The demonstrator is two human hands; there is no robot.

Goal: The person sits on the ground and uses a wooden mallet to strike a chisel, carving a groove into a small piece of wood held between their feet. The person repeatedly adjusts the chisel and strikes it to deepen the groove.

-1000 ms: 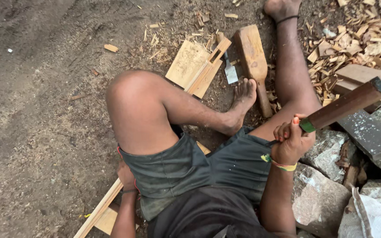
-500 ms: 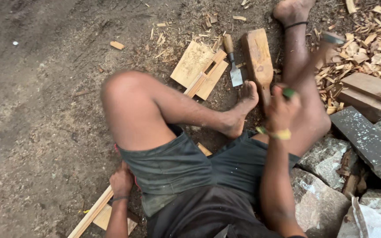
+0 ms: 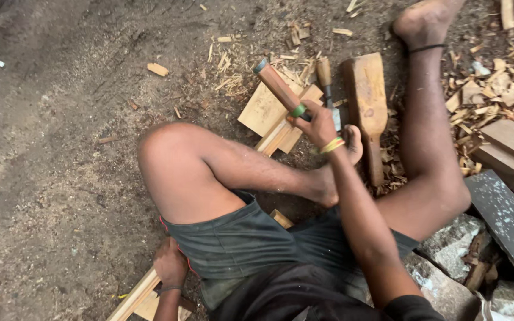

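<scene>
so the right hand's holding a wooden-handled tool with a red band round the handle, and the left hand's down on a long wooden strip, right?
Not quite: the band is green, not red. The head view shows the right hand gripping the wooden-handled tool at its green band. The rest holds: the left hand rests on the long wooden strip.

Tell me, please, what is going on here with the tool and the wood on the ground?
A person sits on the dirt floor among wood chips. The right hand grips a wooden-handled chisel with a green band, raised above the flat boards. The left hand rests on a long wooden strip that runs under the bent leg. A wooden mallet and a second chisel lie beside the boards, untouched.
</scene>
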